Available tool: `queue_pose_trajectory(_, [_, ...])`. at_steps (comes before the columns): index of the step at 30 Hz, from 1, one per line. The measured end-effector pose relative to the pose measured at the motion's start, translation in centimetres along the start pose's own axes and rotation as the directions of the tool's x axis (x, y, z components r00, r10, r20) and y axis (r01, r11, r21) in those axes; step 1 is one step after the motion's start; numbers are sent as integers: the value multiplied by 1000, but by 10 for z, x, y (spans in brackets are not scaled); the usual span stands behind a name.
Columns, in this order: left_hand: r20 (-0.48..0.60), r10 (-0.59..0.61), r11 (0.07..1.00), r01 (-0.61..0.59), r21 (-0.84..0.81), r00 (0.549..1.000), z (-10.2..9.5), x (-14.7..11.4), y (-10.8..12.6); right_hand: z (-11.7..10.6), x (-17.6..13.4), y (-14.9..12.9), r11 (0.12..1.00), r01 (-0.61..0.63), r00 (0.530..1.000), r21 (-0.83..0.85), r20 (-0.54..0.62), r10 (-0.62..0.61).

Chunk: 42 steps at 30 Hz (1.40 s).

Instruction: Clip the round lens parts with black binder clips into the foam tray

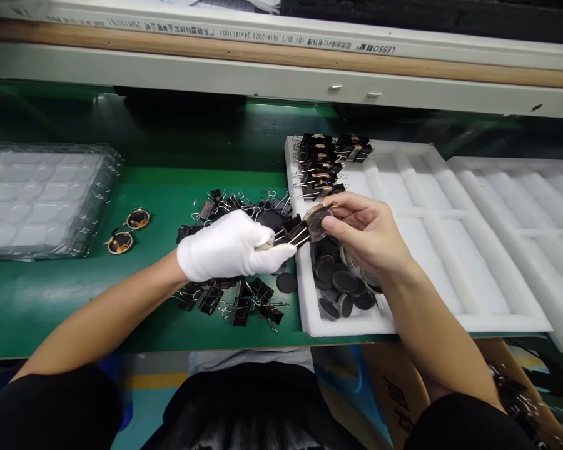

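Note:
My left hand (237,247), in a white glove, pinches the wire handles of a black binder clip (299,232). The clip's jaw end meets the edge of a round, dark-faced disc (317,222), and I cannot tell whether it grips the rim. Bare-fingered, my right hand (368,228) holds that disc between thumb and fingers. Under and around the gloved hand lies a heap of black binder clips (241,306). Below the right hand, black round discs (344,279) are piled in the near left compartment of a white foam tray (314,322).
Clipped round pieces (319,159) stand in rows at the tray's far left. A second foam tray (535,212) lies to the right. Clear plastic trays (42,200) are stacked at left, near two gold-rimmed round parts (137,219). A pale rail (281,94) crosses behind the green table.

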State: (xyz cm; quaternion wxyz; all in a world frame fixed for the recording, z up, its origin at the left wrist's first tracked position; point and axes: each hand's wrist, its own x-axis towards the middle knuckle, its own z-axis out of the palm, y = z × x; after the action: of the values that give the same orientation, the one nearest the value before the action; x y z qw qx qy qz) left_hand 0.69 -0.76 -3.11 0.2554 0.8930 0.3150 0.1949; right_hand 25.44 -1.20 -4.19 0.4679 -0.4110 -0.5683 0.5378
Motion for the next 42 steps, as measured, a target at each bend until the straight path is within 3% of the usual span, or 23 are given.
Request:
queue_pose_trajectory(9, [10,21,1000,-21,6,1000,10,-2,1,-6,-3,-7,987,57,995,-152,92,-44])
queue_pose_trajectory(15, [43,-84,990,79,114,996,7,2,1,-10,-2,-3,983,90,992,-158,98,-75])
queue_pose_trajectory(19, [118,-134,983,116,145,984,-20,0,5,-5,-1,2,998,19,1000,57,0,-19])
queue_pose_trajectory(21, [22,-195,967,189,169,980,-41,-4,6,-3,-1,4,973,-40,998,228,-35,49])
queue_pose_trajectory(24, [-162,-373,859,406,311,914,-69,-11,-5,-3,2,8,923,-123,988,364,-45,150])
queue_pose_trajectory(26, [-152,-507,728,516,451,848,-81,-15,-20,-3,5,10,903,-162,975,398,-79,210])
queue_pose_trajectory(28, [-96,-595,642,544,540,798,-86,-17,-39,-2,6,11,887,-199,956,417,-115,269])
queue_pose_trajectory(30, [-45,-622,639,540,548,781,-84,-16,-54,1,7,11,879,-229,944,419,-124,305])
queue_pose_trajectory(32, [-20,-604,669,520,531,797,-78,-14,-61,4,7,11,880,-250,943,404,-106,316])
queue_pose_trajectory(37, [-169,-466,664,470,581,868,-47,-2,-57,6,6,10,886,-269,943,377,-82,321])
queue_pose_trajectory(40, [-176,-466,667,475,575,867,-33,4,-60,8,6,5,860,-289,931,420,-87,356])
queue_pose_trajectory(42, [-189,-464,722,493,486,866,-33,5,-61,8,5,2,848,-313,925,428,-65,374])
